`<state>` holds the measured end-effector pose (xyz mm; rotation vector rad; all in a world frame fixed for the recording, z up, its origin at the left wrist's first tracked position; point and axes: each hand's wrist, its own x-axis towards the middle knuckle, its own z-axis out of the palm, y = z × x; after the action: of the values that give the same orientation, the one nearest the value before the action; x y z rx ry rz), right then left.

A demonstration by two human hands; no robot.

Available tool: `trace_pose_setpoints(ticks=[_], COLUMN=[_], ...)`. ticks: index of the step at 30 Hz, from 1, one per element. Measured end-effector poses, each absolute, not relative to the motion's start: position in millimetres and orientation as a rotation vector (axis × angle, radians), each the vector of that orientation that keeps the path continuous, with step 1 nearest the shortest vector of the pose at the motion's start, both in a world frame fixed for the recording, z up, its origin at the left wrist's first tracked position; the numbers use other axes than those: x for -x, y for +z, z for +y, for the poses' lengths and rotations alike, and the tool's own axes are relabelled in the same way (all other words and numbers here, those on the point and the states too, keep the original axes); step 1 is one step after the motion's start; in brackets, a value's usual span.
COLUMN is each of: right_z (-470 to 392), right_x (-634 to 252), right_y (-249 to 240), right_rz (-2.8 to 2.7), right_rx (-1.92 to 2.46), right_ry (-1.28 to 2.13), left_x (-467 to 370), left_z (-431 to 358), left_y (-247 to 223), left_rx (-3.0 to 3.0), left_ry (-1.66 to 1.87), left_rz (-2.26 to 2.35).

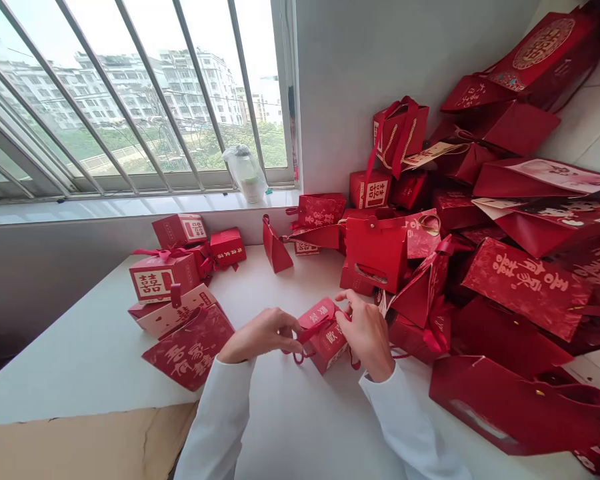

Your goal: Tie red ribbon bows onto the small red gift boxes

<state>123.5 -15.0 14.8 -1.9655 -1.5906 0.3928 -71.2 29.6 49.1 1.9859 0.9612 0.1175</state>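
A small red gift box with pale lettering stands on the white table between my hands. A dark red ribbon runs across its top, with loops hanging at both sides. My left hand is at the box's left, thumb and fingers closed on the ribbon. My right hand is over the right side of the box, fingers bent in a pinch at the ribbon's other part. What lies right between the right fingertips is partly hidden.
Red gift boxes and bags are heaped on the right. A smaller stack of boxes stands at the left. Cardboard lies at the lower left. A plastic-covered cup sits on the sill by the barred window.
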Motion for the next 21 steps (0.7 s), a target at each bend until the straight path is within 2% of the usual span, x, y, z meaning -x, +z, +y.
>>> trace_pose_setpoints(ticks=[7, 21], right_z=[-17, -15], right_x=[-124, -126], right_y=[11, 2], right_rz=[-1.623, -1.572], right_rx=[2.004, 1.960], right_ry=[0.433, 0.492], left_x=[67, 49], left_z=[37, 42], left_y=[49, 46], left_rx=[-1.971, -2.133], left_ry=[0.010, 0.221], left_rz=[0.887, 0.876])
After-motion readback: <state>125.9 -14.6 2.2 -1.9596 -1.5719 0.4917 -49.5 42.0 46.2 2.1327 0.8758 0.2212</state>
